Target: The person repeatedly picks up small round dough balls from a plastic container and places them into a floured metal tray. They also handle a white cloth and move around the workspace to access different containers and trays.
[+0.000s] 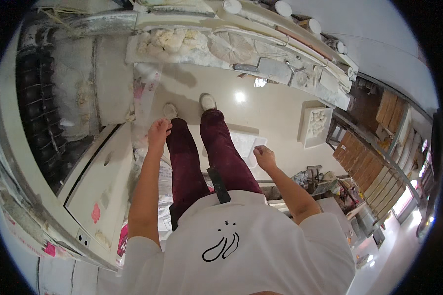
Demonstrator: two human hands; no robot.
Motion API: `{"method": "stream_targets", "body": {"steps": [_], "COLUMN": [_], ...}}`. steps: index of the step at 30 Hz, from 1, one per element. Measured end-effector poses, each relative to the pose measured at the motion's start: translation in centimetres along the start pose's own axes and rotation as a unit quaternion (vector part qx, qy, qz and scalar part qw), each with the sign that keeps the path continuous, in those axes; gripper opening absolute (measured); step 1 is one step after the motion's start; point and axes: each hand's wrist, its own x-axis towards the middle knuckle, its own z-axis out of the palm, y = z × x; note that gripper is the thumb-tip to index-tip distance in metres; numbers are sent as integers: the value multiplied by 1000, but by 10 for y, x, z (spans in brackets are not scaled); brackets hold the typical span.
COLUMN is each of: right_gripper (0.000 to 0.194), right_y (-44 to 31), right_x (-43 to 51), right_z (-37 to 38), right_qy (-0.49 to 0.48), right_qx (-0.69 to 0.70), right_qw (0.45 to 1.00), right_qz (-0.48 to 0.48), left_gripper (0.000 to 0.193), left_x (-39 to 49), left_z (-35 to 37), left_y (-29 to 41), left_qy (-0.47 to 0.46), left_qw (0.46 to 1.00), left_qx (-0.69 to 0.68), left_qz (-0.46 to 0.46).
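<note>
My left hand (158,131) hangs beside my left knee with its fingers loosely bent and a little apart; no object shows in it. On the other side, my right hand (265,158) is held low with curled fingers, and I see nothing in it. Beneath it on the floor, partly hidden by my leg, is a white plastic tray (261,141). Ahead of my feet runs a floured workbench (192,56). Lumps of pale dough (170,41) lie at its left, next to a round, pleated plastic cover (231,47). Neither hand touches the bench.
A dusty machine (113,81) and a white cabinet (101,184) stand at left. On the floor to the right sits a white crate (305,138) of pale rounded pieces (318,121). Stacked wooden boards (354,155) rest on a metal rack. A flat blade (245,68) lies along the bench edge.
</note>
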Motion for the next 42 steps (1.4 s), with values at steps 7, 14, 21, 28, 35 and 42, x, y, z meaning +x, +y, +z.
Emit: {"method": "stream_targets", "body": {"steps": [7, 14, 21, 28, 35, 42], "right_gripper": [27, 28, 27, 27, 25, 27], "right_y": [-66, -102, -108, -87, -90, -90], "right_x": [32, 75, 125, 111, 115, 119], "right_z": [51, 83, 116, 144, 117, 89], "right_qy": [-23, -82, -105, -105, -63, -40], "right_qx": [46, 34, 81, 168, 190, 173], "right_qw": [994, 992, 989, 980, 980, 984], "right_qz": [-97, -90, -66, -3, -8, -2], "left_gripper": [18, 49, 39, 44, 27, 34], "left_x": [97, 213, 273, 333, 350, 339], "left_z": [26, 78, 104, 117, 110, 127], "left_y": [-73, -57, -15, -9, -13, -8], "left_qy": [-19, -54, 8, 11, -41, -6], "left_qw": [989, 936, 844, 790, 797, 829], "left_qx": [-139, -348, -530, -610, -603, -559], "left_qz": [-54, -6, -79, -61, 1, 4]}}
